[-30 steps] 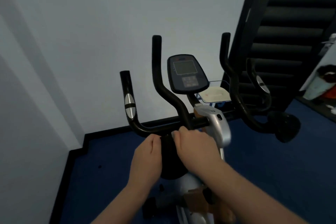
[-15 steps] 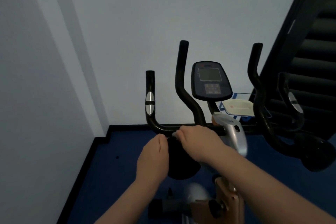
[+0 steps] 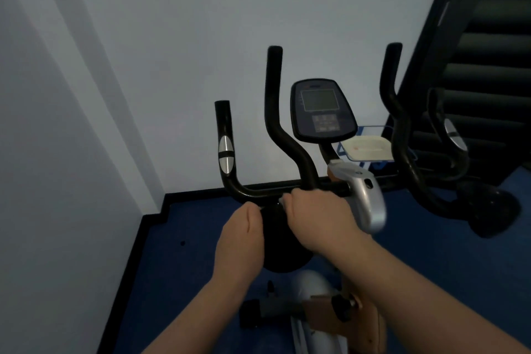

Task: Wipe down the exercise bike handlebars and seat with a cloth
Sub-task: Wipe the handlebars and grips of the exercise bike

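The exercise bike's black handlebars (image 3: 275, 123) rise in front of me, with a low crossbar (image 3: 258, 190) joining them. A dark cloth (image 3: 280, 247) hangs from the crossbar between my hands. My left hand (image 3: 241, 234) grips the cloth's left edge, fingers curled. My right hand (image 3: 319, 214) grips its right edge, up against the crossbar just left of the silver post cover (image 3: 366, 198). The seat is out of view.
A console (image 3: 320, 109) with a screen sits between the inner handlebars. Behind it is a pale tray (image 3: 367, 148). White walls meet in a corner to the left, dark stairs (image 3: 488, 66) stand at the right, and the floor (image 3: 186, 267) is blue. A round black part (image 3: 491, 211) sits at the lower right.
The view has swung left and settled, so the bike sits further right in the frame. Both hands stay on the cloth at the crossbar, barely shifted.
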A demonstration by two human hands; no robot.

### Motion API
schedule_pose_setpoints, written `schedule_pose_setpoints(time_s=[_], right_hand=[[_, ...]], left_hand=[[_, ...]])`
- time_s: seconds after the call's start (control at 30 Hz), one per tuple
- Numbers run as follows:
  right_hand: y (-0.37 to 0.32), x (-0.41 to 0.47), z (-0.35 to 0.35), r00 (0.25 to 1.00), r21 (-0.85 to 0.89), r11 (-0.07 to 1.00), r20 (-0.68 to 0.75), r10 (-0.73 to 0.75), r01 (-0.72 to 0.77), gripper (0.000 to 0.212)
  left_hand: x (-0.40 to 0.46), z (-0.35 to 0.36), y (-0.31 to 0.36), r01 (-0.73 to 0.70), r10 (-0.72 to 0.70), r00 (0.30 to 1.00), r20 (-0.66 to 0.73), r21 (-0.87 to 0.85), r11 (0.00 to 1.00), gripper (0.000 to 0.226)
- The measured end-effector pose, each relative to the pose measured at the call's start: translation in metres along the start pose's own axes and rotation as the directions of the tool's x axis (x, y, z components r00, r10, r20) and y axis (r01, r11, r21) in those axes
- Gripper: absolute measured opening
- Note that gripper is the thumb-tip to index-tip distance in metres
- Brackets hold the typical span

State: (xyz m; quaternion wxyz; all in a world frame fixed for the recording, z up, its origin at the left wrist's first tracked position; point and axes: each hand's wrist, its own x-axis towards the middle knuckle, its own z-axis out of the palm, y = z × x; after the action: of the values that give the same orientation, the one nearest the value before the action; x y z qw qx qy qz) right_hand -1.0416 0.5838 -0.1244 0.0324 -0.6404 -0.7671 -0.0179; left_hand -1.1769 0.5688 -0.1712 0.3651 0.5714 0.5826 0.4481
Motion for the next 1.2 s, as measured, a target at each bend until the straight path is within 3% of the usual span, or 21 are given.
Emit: schedule_pose_setpoints(time_s=[0.07, 0.17, 0.23, 0.3, 0.37, 0.5, 0.57, 0.63, 0.7, 0.73, 0.8, 0.97, 1.1, 1.2], right_hand=[[-0.01, 0.006, -0.002, 1.0, 0.012, 1.0, -0.03, 0.007, -0.006, 0.026], [-0.015, -0.018, 0.019, 0.937, 0.241, 0.97, -0.331, 0.111, -0.029, 0.023], [-0.02, -0.044, 0.03, 0.87, 0.599, 0.794, -0.331, 0.364, -0.104, 0.034], [-0.026, -0.06, 0.039, 0.834, 0.76, 0.622, -0.21, 0.511, -0.19, 0.051], [-0.024, -0.06, 0.04, 0.829, 0.742, 0.648, -0.246, 0.502, -0.172, 0.05], [-0.009, -0.034, 0.022, 0.917, 0.479, 0.861, -0.245, 0.316, -0.169, 0.028], [-0.014, -0.033, 0.025, 0.894, 0.429, 0.872, -0.257, 0.368, -0.236, 0.03], [-0.031, -0.048, 0.037, 0.798, 0.612, 0.75, -0.307, 0.519, -0.253, 0.044], [-0.045, -0.064, 0.046, 0.745, 0.779, 0.575, -0.225, 0.628, -0.25, 0.047], [-0.044, -0.069, 0.046, 0.757, 0.771, 0.574, -0.194, 0.624, -0.276, 0.045], [-0.033, -0.075, 0.038, 0.798, 0.673, 0.671, -0.198, 0.569, -0.312, 0.035], [-0.028, -0.065, 0.004, 0.7, 0.693, 0.692, -0.393, 0.596, -0.201, 0.007], [-0.068, -0.042, 0.017, 0.778, 0.599, 0.765, -0.357, 0.518, -0.235, 0.013], [-0.094, -0.047, 0.036, 0.777, 0.669, 0.712, -0.326, 0.539, -0.213, 0.014]], left_hand=[[0.001, -0.001, -0.002, -0.015, 0.015, 1.0, 0.019, -0.006, 1.0, 0.038], [0.001, -0.002, -0.006, -0.042, 0.043, 0.998, 0.045, -0.02, 0.999, 0.039], [0.002, -0.003, -0.007, -0.059, 0.06, 0.996, 0.06, -0.024, 0.998, 0.04], [0.004, -0.003, -0.007, -0.087, 0.088, 0.993, 0.084, -0.018, 0.996, 0.041], [0.005, -0.005, -0.008, -0.103, 0.105, 0.988, 0.11, -0.02, 0.994, 0.041], [0.009, -0.007, -0.007, -0.094, 0.102, 0.983, 0.15, -0.057, 0.994, 0.039], [0.009, -0.006, -0.008, -0.082, 0.095, 0.982, 0.162, -0.085, 0.993, 0.038], [0.008, -0.006, -0.01, -0.07, 0.09, 0.979, 0.185, -0.111, 0.991, 0.038], [0.009, -0.007, -0.011, -0.063, 0.091, 0.97, 0.227, -0.128, 0.99, 0.037], [0.01, -0.008, -0.012, -0.061, 0.094, 0.964, 0.249, -0.136, 0.989, 0.036], [0.013, -0.011, -0.014, -0.053, 0.097, 0.95, 0.297, -0.152, 0.987, 0.033], [0.017, -0.017, -0.015, 0.001, 0.162, 0.884, 0.44, -0.347, 0.938, 0.035], [0.018, -0.024, -0.017, 0.107, 0.15, 0.847, 0.51, -0.439, 0.892, 0.04], [0.02, -0.029, -0.021, 0.131, 0.143, 0.826, 0.545, -0.433, 0.892, 0.044]])
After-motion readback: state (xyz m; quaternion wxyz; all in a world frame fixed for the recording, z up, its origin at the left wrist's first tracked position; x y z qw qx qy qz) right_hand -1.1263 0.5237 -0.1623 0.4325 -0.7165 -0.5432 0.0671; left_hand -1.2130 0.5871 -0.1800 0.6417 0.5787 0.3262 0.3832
